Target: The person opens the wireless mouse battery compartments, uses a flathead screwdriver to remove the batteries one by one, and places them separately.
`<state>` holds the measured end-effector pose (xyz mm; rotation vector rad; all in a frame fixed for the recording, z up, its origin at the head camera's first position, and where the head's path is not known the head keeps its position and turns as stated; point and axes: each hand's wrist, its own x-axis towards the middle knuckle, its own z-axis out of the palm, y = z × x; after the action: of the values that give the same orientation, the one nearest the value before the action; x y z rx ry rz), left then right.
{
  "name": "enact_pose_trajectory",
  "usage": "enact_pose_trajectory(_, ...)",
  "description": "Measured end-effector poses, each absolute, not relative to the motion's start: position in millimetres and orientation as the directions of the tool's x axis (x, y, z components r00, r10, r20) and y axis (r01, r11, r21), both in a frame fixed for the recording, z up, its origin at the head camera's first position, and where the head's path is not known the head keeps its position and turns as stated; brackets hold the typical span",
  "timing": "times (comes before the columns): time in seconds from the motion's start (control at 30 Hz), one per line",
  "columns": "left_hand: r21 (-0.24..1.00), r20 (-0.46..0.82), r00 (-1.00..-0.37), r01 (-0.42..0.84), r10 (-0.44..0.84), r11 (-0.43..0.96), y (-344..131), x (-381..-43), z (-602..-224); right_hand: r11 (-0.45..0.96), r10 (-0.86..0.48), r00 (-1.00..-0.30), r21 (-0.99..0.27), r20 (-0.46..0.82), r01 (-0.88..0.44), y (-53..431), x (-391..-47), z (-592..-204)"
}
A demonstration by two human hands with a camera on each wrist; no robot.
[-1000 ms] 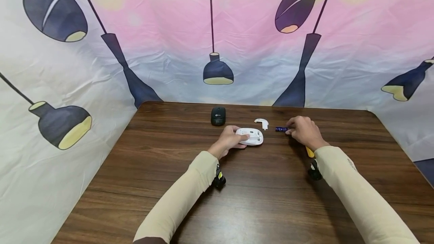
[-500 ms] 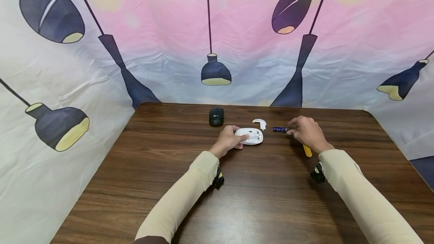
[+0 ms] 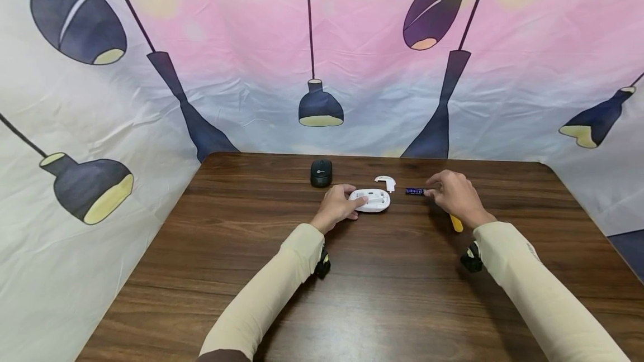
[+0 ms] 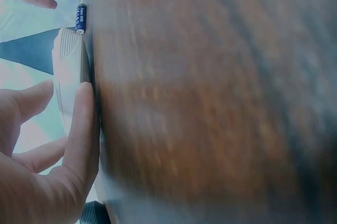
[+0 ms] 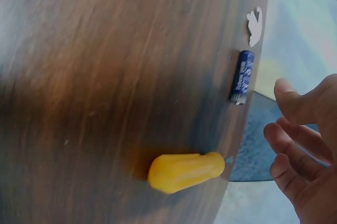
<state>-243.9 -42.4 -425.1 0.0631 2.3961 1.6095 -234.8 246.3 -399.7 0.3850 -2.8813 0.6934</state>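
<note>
My left hand (image 3: 338, 204) grips a white computer mouse (image 3: 374, 201) by its left end, thumb on the upturned underside and fingers below. The open battery slot faces up; the thumb covers part of it. In the left wrist view the mouse (image 4: 67, 66) is seen edge-on, close over the table. My right hand (image 3: 454, 194) hovers at the right end of a blue battery (image 3: 415, 191), with its fingers loosely bent. The right wrist view shows the battery (image 5: 242, 77) lying on the table, apart from the fingertips. Behind the mouse lies its white battery cover (image 3: 388, 182).
A black mouse (image 3: 321, 173) sits near the table's back edge, left of the white one. Under the right wrist lies a yellow-handled screwdriver (image 5: 184, 171), partly hidden in the head view. A printed cloth (image 3: 261, 105) hangs behind the brown table (image 3: 382, 295).
The white mouse has tipped down to lie flatter in my left hand. My right hand has shifted slightly right, its fingertips no longer overlapping the battery's end as before.
</note>
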Motion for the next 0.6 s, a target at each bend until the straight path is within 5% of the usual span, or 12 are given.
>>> enact_pose_trajectory(0.6, 0.856, -0.133, -0.983, -0.05, 0.125, 0.515, -88.2, -218.6, -414.8, 0.744, -0.338, -0.863, -0.455, 0.375, -0.489, 148.9, -222.4, -392.0)
